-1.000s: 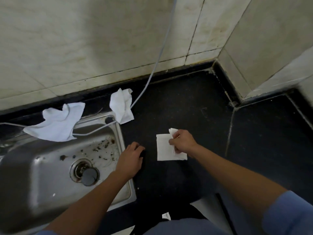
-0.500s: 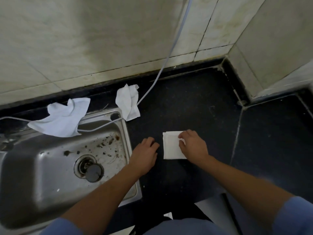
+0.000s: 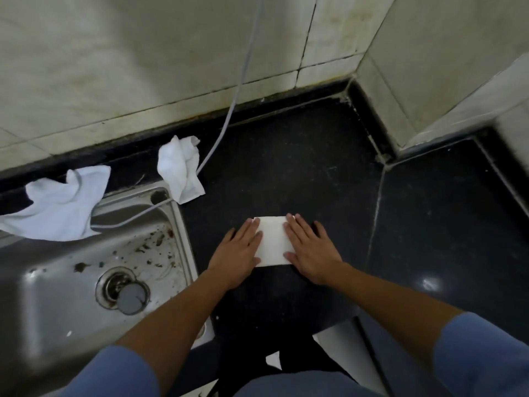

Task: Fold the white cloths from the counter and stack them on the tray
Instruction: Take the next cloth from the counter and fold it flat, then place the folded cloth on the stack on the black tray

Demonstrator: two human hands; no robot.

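Observation:
A small folded white cloth [image 3: 273, 240] lies flat on the black counter [image 3: 315, 173] in front of me. My left hand [image 3: 239, 253] rests palm down on its left edge with fingers spread. My right hand [image 3: 310, 250] lies flat on its right edge, fingers apart. A crumpled white cloth [image 3: 181, 169] sits at the sink's back right corner. Another loose white cloth [image 3: 61, 203] drapes over the sink's back rim at the left. No tray is in view.
A steel sink [image 3: 51, 296] with a drain plug [image 3: 130, 298] and food scraps fills the left. A grey hose [image 3: 237, 90] runs down the tiled wall into the sink. The wall corner [image 3: 369, 90] juts in at the right.
My left hand moved from the sink's edge onto the cloth's left side. My right hand let go of the folded corner and now lies flat on the right side. The cloth is folded smaller.

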